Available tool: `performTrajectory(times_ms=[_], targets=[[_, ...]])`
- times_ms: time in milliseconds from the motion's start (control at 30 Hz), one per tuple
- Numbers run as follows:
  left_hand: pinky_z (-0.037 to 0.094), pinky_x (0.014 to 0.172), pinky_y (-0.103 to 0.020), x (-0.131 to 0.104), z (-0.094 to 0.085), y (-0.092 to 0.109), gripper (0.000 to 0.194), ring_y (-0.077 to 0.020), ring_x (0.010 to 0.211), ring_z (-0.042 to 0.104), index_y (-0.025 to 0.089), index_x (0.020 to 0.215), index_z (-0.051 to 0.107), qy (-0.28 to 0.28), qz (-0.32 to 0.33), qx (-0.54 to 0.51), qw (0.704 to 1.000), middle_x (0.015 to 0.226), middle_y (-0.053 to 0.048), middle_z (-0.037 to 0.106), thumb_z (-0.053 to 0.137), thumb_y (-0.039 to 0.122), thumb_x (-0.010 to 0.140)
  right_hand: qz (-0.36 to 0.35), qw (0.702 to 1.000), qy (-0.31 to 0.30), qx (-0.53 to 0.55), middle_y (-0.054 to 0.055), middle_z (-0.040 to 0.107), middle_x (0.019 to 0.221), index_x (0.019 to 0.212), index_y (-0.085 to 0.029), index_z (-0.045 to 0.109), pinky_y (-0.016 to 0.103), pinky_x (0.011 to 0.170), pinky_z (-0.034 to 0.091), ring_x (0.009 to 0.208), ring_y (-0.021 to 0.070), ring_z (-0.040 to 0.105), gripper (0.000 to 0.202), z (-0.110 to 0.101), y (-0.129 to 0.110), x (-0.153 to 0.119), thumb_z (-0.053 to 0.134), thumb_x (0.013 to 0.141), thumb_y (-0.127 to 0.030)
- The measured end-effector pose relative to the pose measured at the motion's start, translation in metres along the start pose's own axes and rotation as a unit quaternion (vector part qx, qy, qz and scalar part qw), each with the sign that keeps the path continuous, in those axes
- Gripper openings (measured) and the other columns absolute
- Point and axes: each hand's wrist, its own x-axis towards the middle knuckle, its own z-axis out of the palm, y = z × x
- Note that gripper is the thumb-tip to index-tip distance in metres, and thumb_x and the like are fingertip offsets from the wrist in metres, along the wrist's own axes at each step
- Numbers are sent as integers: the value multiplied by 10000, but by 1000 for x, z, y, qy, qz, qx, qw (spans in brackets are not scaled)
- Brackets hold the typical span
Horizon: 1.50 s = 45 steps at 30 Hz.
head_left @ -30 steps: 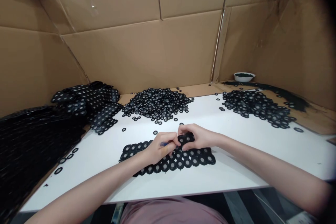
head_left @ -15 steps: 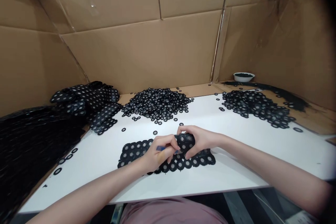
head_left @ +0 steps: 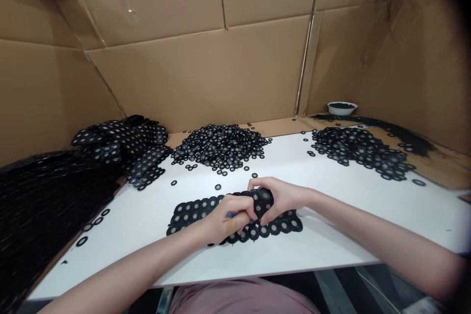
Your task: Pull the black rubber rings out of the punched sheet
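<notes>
A black sheet of joined rubber rings [head_left: 195, 216] with pale centres lies on the white table near its front edge. My right hand [head_left: 281, 197] is closed on the sheet's right part, thumb in front and fingers behind, bending it up. My left hand [head_left: 233, 217] is closed around a small blue-handled tool [head_left: 231, 214]; its tip is hidden by my fingers. The left fingertips touch the rings beside my right thumb.
A heap of loose rings [head_left: 221, 144] sits behind my hands, with another heap [head_left: 362, 149] to the right. Ring sheets [head_left: 121, 140] and a shiny black pile [head_left: 47, 206] stand left. A white bowl [head_left: 342, 109] holds black bits. Cardboard walls [head_left: 191, 73] enclose the table [head_left: 338, 225].
My left hand has shifted slightly right, closer to my right thumb, and less of the blue tool shows. My right hand keeps its hold on the sheet.
</notes>
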Motion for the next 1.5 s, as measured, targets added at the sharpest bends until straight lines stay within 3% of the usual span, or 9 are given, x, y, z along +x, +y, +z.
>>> performTrajectory(times_ms=[100, 200, 300, 433, 533, 667, 900, 1300, 1500], targets=[[371, 538, -204, 2, 1, 2, 165, -95, 535, 464, 133, 738, 575, -8, 28, 33, 999, 609, -2, 502, 458, 189, 840, -6, 1000, 3, 3, -28, 538, 872, 927, -197, 512, 231, 700, 398, 801, 149, 499, 511, 1, 0, -1, 809, 527, -311], [368, 520, -197, 1, 3, 2, 159, -86, 516, 459, 132, 740, 577, 16, 6, 22, 1000, 610, 2, 504, 467, 190, 839, 6, 1000, -7, -1, -29, 559, 870, 929, -202, 506, 233, 699, 402, 818, 161, 515, 545, 1, -3, -4, 816, 508, -356], [362, 488, -194, 0, 3, -2, 135, -71, 458, 452, 128, 733, 571, 44, -24, -28, 998, 593, 12, 508, 485, 181, 824, 28, 999, -13, -13, -30, 573, 865, 920, -204, 507, 237, 697, 402, 827, 175, 524, 626, 2, -8, -6, 844, 437, -417], [356, 452, -187, -4, 3, -4, 77, -46, 398, 430, 128, 714, 546, 89, -38, -135, 986, 630, 8, 551, 513, 151, 780, 33, 999, -18, -4, -23, 575, 882, 919, -199, 502, 239, 693, 404, 820, 172, 528, 618, 3, -10, -7, 838, 453, -429], [314, 401, -172, -8, 7, 1, 70, -41, 390, 426, 129, 714, 543, 81, -49, -182, 979, 675, -7, 571, 529, 161, 774, 37, 999, -21, 12, -29, 564, 868, 914, -197, 486, 231, 675, 404, 800, 160, 519, 614, 4, -9, -7, 839, 453, -397], [322, 421, -178, -13, 14, 6, 117, -47, 421, 441, 119, 705, 572, 39, -25, -133, 990, 683, -21, 565, 521, 172, 797, 27, 999, -23, 42, -44, 543, 850, 911, -199, 467, 218, 679, 403, 794, 144, 507, 602, 5, -7, -7, 837, 463, -359], [345, 467, -195, -12, 16, 4, 119, -51, 426, 436, 124, 719, 567, 56, -19, -90, 994, 645, -4, 547, 488, 141, 807, 30, 999, -31, -11, -36, 563, 890, 968, -206, 494, 229, 690, 400, 826, 171, 525, 665, 7, -11, -12, 849, 419, -325], [358, 488, -193, -10, 16, 7, 141, -66, 460, 458, 132, 719, 566, 83, 7, -43, 996, 591, 16, 498, 471, 124, 823, 12, 999, -16, -39, -39, 557, 861, 955, -206, 473, 217, 651, 387, 790, 151, 508, 617, 2, -15, -9, 832, 470, -340], [374, 514, -194, -11, 16, 5, 147, -64, 469, 459, 132, 724, 572, 69, 24, -31, 997, 591, 17, 500, 458, 115, 815, 17, 999, -30, -29, -36, 541, 843, 905, -197, 468, 217, 646, 386, 773, 146, 495, 573, 3, -14, -10, 822, 486, -362]])
